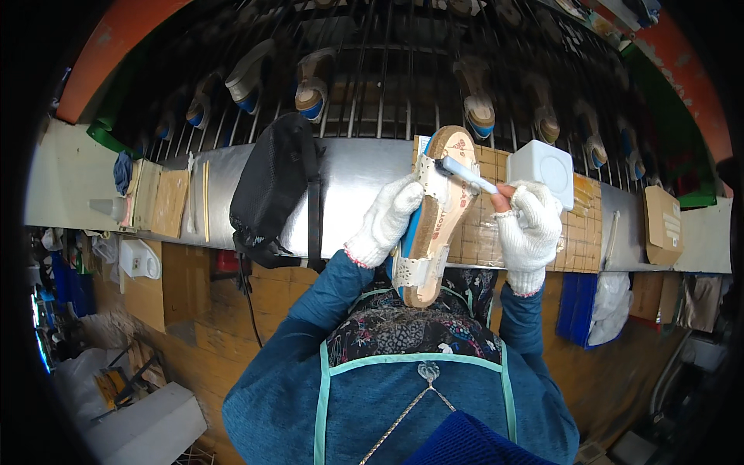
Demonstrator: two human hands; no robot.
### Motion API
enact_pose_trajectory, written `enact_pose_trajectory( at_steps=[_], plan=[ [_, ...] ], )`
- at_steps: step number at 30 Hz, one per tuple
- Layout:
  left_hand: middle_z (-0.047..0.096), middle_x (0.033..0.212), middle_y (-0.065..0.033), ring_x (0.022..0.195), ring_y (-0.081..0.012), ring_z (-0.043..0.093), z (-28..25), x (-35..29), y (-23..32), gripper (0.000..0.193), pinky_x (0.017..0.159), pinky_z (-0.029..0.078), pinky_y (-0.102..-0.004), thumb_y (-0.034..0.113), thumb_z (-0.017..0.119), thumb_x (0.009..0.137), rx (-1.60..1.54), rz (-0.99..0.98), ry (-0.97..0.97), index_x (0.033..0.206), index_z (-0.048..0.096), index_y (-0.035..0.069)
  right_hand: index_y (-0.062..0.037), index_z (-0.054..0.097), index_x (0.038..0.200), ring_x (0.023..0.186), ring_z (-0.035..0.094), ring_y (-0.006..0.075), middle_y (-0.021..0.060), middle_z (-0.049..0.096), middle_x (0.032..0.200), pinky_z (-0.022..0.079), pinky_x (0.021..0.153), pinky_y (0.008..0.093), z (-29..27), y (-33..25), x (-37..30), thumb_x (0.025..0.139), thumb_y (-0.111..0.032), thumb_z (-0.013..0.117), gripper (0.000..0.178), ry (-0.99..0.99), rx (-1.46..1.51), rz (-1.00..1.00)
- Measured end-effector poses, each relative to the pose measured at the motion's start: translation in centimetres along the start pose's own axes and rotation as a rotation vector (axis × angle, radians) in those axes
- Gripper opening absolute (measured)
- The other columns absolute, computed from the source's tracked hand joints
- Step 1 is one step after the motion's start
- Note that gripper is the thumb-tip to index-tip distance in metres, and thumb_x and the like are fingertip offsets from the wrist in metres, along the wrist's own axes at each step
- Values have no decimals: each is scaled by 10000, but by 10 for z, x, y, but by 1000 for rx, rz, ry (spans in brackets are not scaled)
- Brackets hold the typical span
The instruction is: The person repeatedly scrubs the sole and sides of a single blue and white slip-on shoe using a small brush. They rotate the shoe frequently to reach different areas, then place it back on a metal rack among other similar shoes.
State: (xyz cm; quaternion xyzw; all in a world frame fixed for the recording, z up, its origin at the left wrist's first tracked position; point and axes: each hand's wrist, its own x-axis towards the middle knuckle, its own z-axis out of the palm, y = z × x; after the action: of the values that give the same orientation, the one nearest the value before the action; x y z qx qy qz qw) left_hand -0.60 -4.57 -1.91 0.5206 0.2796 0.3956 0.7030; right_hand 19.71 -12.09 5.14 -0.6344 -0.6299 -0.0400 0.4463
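Note:
A white-strapped sandal (440, 225) with a tan footbed and blue along its side stands toe-up in front of my body. My left hand (387, 217), in a white knit glove, grips it by its left side near the upper strap. In my gloved right hand (531, 225), the bare fingertips pinch the light blue handle of a small brush (474, 177). The brush's dark head lies against the upper strap. A square white plastic container (542, 172) stands just beyond my right hand.
A metal ledge (356, 167) crosses ahead, with a black bag (271, 186) on it and a tan gridded board (480, 240) under the container. Beyond it, several sandals (311, 89) rest on a rack of rods. An opened cardboard box (663, 225) sits at the right.

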Motion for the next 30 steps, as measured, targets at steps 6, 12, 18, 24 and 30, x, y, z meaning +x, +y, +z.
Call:
enact_pose_trajectory(
  at_steps=[6,12,18,24,30],
  plan=[
    [666,1102,-81,987,-113,610,0,0,11,726,858,505,-277,627,570,917,50,-2,-65,1240,589,-24,-79,753,897,846,623,222,51,688,860,424,801,338,-13,5,4,726,-112,823,188,-91,-54,-65],
    [659,1103,-101,1018,-125,585,1,1,10,771,904,473,-280,659,505,928,62,-40,-82,1251,585,-37,-87,750,892,843,631,219,45,706,856,437,802,333,-19,7,2,700,-95,839,212,-62,-51,-152],
    [662,1039,-39,940,-97,599,12,10,18,623,828,494,-260,576,487,969,-63,-86,-27,1228,616,25,-85,753,877,801,628,220,51,698,855,453,785,336,-28,12,2,699,-97,844,200,-94,15,-186],
    [605,1253,-87,1073,-137,609,28,13,42,661,928,506,-295,598,479,972,-333,-293,37,1392,489,87,-63,748,875,812,592,209,68,655,852,435,792,330,-24,10,-6,732,-101,823,166,17,46,83],
    [632,1127,-93,967,-145,637,31,17,35,705,862,539,-298,665,466,947,-233,-232,126,1325,528,73,-65,749,898,846,584,213,69,659,857,418,779,330,-21,-1,-20,777,-125,796,144,-53,27,51]
  ],
)
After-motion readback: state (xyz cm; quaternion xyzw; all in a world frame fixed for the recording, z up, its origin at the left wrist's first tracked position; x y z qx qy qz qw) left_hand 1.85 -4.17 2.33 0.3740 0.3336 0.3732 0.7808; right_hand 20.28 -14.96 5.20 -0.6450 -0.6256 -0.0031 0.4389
